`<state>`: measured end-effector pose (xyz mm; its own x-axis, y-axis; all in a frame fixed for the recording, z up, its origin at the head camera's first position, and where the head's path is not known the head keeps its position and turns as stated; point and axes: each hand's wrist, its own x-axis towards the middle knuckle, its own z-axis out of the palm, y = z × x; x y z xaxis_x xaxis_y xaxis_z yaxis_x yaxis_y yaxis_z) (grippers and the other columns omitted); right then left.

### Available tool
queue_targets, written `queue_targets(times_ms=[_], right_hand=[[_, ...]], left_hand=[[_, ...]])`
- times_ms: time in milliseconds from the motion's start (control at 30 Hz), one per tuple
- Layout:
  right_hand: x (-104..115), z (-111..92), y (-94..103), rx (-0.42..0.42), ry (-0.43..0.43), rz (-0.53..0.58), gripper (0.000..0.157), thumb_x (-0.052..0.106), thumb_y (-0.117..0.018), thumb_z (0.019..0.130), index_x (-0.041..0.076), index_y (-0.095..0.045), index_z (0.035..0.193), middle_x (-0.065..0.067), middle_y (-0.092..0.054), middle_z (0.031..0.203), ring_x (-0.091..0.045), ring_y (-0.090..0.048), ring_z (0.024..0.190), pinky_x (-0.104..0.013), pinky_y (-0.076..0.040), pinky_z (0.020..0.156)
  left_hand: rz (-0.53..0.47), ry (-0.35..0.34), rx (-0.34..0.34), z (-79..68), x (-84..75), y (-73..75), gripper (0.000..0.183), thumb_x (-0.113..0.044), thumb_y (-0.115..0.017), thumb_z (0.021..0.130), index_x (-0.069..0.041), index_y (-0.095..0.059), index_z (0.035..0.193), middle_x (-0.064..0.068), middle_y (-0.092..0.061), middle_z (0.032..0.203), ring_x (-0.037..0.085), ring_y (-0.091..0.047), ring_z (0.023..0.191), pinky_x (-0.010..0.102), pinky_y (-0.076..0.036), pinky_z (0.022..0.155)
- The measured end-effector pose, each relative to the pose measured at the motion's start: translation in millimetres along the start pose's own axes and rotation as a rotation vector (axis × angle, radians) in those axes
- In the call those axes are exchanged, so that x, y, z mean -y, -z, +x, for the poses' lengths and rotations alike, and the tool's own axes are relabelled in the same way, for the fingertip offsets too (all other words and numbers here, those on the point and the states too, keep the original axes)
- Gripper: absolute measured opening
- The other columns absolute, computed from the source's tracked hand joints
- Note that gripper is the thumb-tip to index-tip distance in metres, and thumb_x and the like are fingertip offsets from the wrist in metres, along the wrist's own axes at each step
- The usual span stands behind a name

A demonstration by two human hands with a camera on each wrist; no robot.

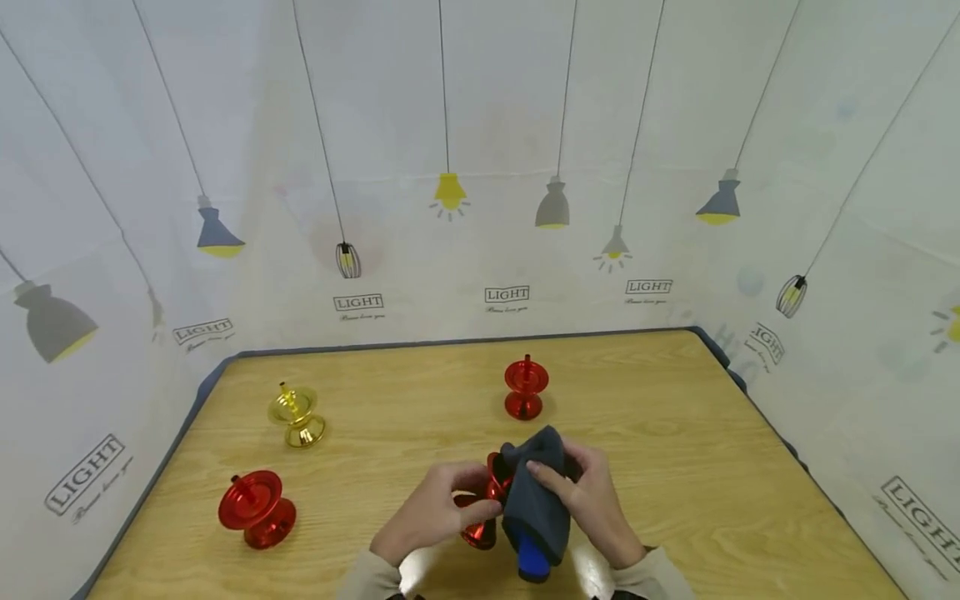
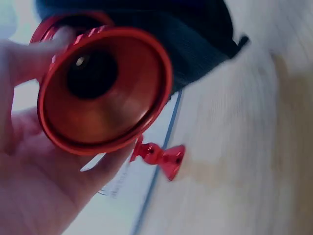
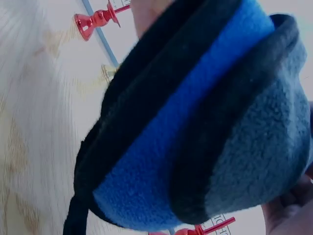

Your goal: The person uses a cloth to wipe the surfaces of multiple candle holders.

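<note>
Wooden table (image 1: pixel 720 500), left hand (image 1: pixel 431 510) at lower centre, fingers curled round a red candlestick (image 1: pixel 478 536), right hand (image 1: pixel 597 496) pinching a cloth (image 1: pixel 536 512) beside it.

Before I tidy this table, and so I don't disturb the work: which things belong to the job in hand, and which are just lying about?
In the job:
held red holder, in the left hand
grey-and-blue cloth, in the right hand

Standing apart, seemingly unused right now:
gold holder
red holder at left
red holder at back
</note>
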<state>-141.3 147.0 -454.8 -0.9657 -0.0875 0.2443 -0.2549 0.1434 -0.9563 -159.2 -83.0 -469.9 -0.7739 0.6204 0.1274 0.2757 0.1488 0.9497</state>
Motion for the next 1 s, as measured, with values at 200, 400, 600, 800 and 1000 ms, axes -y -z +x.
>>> queue_targets(times_ms=[200, 400, 600, 800, 1000], right_hand=[[-3.3, 1.0, 3.0, 0.094, 0.048, -0.013, 0.012, 0.011, -0.072, 0.092, 0.003, -0.074, 0.101, -0.009, -0.074, 0.095, -0.013, -0.069, 0.080, -0.029, -0.057, 0.071], [-0.1, 0.4, 1.2, -0.034, -0.058, 0.007, 0.019, 0.011, -0.074, 0.091, -0.002, -0.072, 0.104, -0.014, -0.073, 0.092, -0.013, -0.068, 0.076, -0.027, -0.057, 0.067], [3.5, 2.1, -1.6, -0.200, -0.167, 0.064, 0.024, 0.013, -0.078, 0.089, -0.005, -0.072, 0.103, -0.012, -0.073, 0.088, -0.013, -0.068, 0.072, -0.026, -0.056, 0.063], [3.1, 0.9, -1.5, -0.196, -0.163, 0.089, 0.023, 0.010, -0.078, 0.088, -0.006, -0.072, 0.104, -0.012, -0.074, 0.088, -0.014, -0.069, 0.073, -0.027, -0.057, 0.063], [1.3, -3.0, 5.7, -0.101, -0.136, 0.111, 0.022, 0.008, -0.074, 0.090, -0.010, -0.070, 0.103, 0.000, -0.073, 0.083, -0.013, -0.068, 0.072, -0.027, -0.057, 0.063]], left_hand=[[-0.265, 0.020, 0.199, -0.3, 13.7, 8.4, 0.045, -0.031, -0.061, 0.103, 0.009, -0.063, 0.123, 0.012, -0.073, 0.108, 0.006, -0.069, 0.094, 0.024, -0.056, 0.084], [0.012, 0.004, -0.071, -1.5, 7.0, -3.8, 0.031, -0.028, -0.065, 0.100, -0.008, -0.068, 0.125, 0.010, -0.073, 0.115, 0.010, -0.068, 0.098, 0.024, -0.056, 0.086], [0.508, -0.212, -0.372, 1.8, -3.2, -24.7, 0.038, -0.008, -0.083, 0.082, -0.006, -0.069, 0.117, 0.005, -0.073, 0.107, 0.015, -0.070, 0.096, 0.029, -0.060, 0.082], [0.643, -0.235, -0.406, 3.2, -5.3, -26.5, 0.037, -0.005, -0.085, 0.078, -0.005, -0.071, 0.112, 0.004, -0.074, 0.102, 0.015, -0.070, 0.091, 0.030, -0.060, 0.080], [0.125, -0.010, -0.087, 4.4, -3.5, -8.3, 0.026, -0.024, -0.074, 0.094, -0.006, -0.072, 0.114, 0.008, -0.075, 0.103, 0.009, -0.069, 0.090, 0.023, -0.057, 0.080]])
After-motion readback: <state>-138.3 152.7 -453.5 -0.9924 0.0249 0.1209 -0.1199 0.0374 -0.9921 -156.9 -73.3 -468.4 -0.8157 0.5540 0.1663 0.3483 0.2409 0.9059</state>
